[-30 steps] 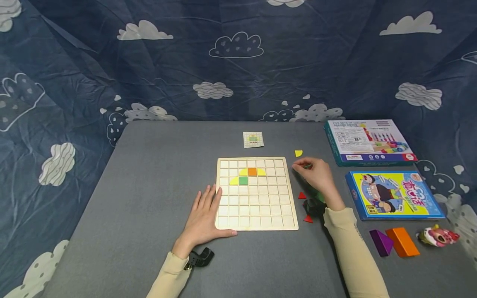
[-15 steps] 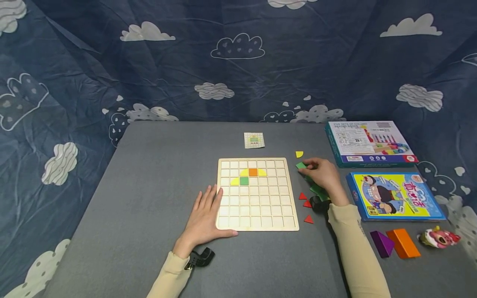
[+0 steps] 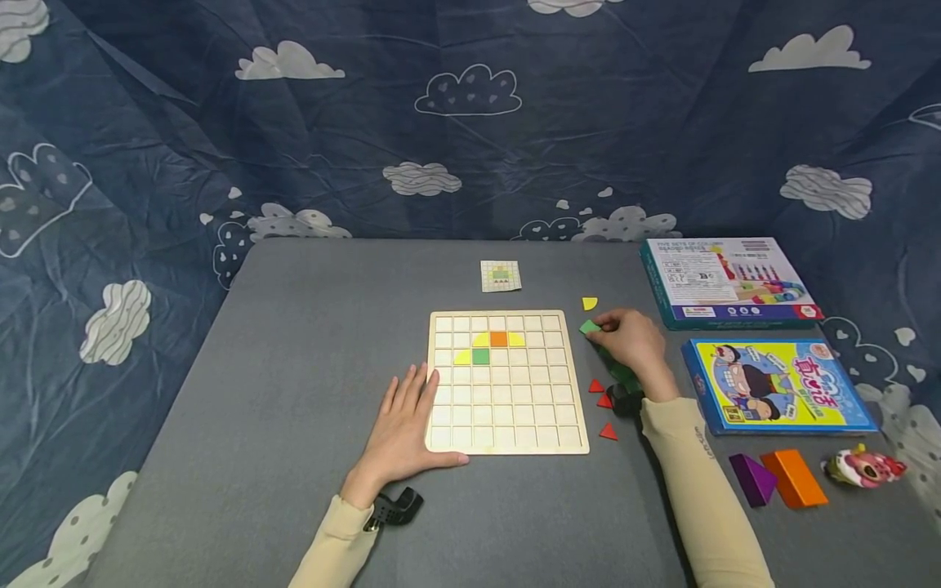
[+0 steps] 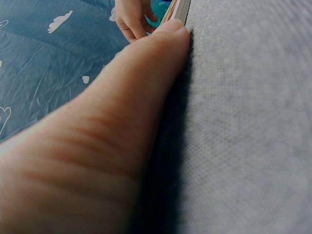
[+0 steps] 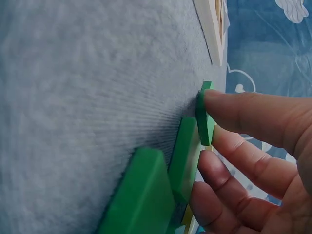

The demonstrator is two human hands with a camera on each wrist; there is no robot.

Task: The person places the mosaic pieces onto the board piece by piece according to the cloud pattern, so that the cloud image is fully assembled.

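My left hand (image 3: 400,433) lies with spread fingers at the left edge of a wooden grid board (image 3: 507,415), its thumb along the front corner. In the left wrist view the thumb (image 4: 131,83) is beside the board's edge. Right of the board, my right hand (image 3: 632,345) pinches a green square tile (image 3: 589,327) by its edge. The right wrist view shows the thumb on this green tile (image 5: 204,117), with more green tiles (image 5: 139,195) close below the fingers. On the board sit an orange square (image 3: 498,339), a green square (image 3: 480,356) and several yellow quarter-round tiles (image 3: 462,357).
A yellow quarter-round tile (image 3: 590,303) lies beyond the right hand; red triangles (image 3: 608,431) lie nearer. Behind the board is a small pattern card (image 3: 500,276). Two boxes (image 3: 779,385), a purple block (image 3: 753,479), an orange block (image 3: 796,478) and a figurine (image 3: 864,467) stand at the right.
My right hand has shifted slightly right since a second ago, and a green tile now shows at its fingertips. A third red triangle has come into view by the wrist. The left hand stays put.
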